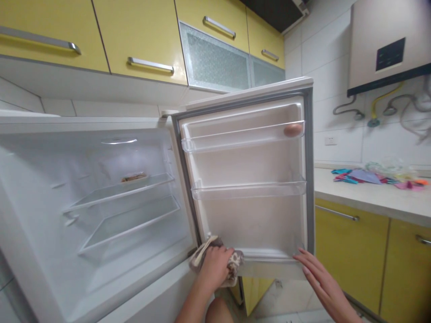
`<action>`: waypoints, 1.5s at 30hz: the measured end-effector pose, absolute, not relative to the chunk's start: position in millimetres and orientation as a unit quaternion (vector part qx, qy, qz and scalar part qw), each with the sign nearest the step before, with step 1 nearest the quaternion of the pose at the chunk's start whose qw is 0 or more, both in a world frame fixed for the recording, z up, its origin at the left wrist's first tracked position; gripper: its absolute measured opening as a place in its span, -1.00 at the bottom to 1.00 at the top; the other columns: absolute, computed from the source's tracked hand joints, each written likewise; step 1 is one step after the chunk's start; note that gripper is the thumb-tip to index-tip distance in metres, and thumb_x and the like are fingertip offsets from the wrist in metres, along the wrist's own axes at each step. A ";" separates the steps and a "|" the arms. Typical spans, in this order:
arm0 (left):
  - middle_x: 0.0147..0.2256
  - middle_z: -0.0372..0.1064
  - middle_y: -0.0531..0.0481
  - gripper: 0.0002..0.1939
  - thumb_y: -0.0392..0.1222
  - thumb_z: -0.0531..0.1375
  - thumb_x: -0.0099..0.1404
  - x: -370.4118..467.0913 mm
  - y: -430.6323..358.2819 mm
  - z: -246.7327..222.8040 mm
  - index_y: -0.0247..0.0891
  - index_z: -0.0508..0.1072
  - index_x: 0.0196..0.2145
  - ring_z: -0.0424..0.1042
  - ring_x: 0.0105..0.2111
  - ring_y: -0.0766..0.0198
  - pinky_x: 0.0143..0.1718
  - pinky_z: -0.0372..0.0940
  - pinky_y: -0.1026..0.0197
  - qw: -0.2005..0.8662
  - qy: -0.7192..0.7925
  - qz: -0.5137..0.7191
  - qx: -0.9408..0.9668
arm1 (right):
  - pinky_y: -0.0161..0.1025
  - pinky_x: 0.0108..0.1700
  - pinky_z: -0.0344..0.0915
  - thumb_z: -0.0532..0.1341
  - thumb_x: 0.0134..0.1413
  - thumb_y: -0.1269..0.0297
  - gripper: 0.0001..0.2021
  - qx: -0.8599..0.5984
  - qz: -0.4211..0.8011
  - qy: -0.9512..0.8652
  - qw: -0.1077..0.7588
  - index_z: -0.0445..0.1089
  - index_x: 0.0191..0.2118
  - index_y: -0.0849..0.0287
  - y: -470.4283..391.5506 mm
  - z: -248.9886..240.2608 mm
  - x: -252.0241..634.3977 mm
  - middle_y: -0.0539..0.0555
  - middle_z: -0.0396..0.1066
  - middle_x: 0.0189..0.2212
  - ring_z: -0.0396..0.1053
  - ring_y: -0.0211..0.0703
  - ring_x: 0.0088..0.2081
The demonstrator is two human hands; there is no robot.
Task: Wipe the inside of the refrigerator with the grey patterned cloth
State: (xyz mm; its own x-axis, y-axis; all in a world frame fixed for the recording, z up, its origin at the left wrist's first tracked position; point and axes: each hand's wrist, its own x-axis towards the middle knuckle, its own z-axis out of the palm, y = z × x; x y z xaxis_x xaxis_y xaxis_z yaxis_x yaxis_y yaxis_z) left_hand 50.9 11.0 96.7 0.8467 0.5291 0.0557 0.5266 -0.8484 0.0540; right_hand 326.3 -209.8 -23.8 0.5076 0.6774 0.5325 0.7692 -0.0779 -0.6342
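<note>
The left hand point(218, 264) bunches a patterned cloth point(236, 260) under curled fingers at the lower hinge-side corner of the fridge door point(252, 224); the right hand point(321, 277), empty, fingers outstretched, seemingly steadies the free corner.

One camera, worn on the head of the person at work, looks out from just in front of the opened fridge point(27, 233). I see it facing forward and tipped down: both forearms point(192, 299) rise from the bottom edge, with the left hand point(217, 264) low near the centre and the right hand point(318, 273) to its right — both close to the lens. The fridge door point(249, 224) fills the middle, turned largely towards it. The lens sits below the yellow wall cupboards point(144, 36) and above the worktop point(377, 202) at right. The view is wide — a water heater point(373, 31) enters, upper right, farther off.
</note>
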 end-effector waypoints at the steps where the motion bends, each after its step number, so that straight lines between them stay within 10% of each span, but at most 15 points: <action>1: -0.02 0.52 -0.21 -0.47 -0.33 0.11 0.09 58.9 9.1 99.5 -0.14 0.43 0.05 0.46 0.03 -0.11 0.10 0.30 -0.14 0.019 0.260 0.019 0.965 | 0.18 0.34 0.15 0.03 0.25 -0.09 -0.53 -0.732 -0.047 -0.493 0.467 0.45 0.10 -0.03 -209.9 -23.4 325.3 0.16 0.31 0.28 0.23 0.07 0.31; 10: -0.12 0.58 -0.26 -0.51 0.10 0.32 0.07 144.3 -27.9 92.5 -0.13 0.49 -0.07 0.53 -0.07 -0.22 -0.08 0.40 -0.13 0.044 0.174 -0.007 0.984 | 0.14 0.37 0.11 0.00 0.28 -0.02 -0.52 -0.722 -0.019 -0.492 0.486 0.31 0.22 -0.05 -214.0 -25.8 323.2 0.10 0.30 0.29 0.16 0.00 0.35; 16: -0.17 0.57 -0.38 -0.43 0.03 0.40 0.02 199.5 -73.8 75.1 -0.25 0.46 -0.04 0.55 -0.13 -0.24 -0.13 0.41 -0.17 0.056 0.176 0.006 0.983 | 0.07 0.31 0.23 -0.07 0.31 0.07 -0.37 -0.697 -0.021 -0.498 0.515 -0.24 0.43 -0.09 -214.8 -29.4 321.0 0.12 0.13 0.38 0.16 -0.08 0.35; 36: -0.10 0.54 -0.29 -0.43 0.17 0.37 -0.04 109.8 -11.8 82.4 -0.17 0.48 -0.11 0.50 -0.07 -0.25 -0.03 0.35 -0.16 0.077 0.218 0.038 0.972 | -0.02 0.18 0.43 0.01 0.30 0.08 -0.33 -0.776 -0.204 -0.485 0.348 -0.25 0.43 -0.10 -199.9 -28.5 298.5 0.13 -0.01 0.43 0.16 0.02 0.34; 45: -0.18 0.60 0.07 -0.63 -0.20 0.29 0.00 23.4 60.8 121.1 -0.06 0.56 -0.16 0.53 -0.10 0.08 -0.06 0.34 0.18 0.186 0.204 0.045 0.960 | 0.04 0.19 0.41 -0.01 0.30 0.11 -0.33 -0.769 -0.218 -0.494 0.343 -0.28 0.43 -0.10 -200.7 -33.2 299.3 0.16 0.01 0.43 0.17 0.05 0.34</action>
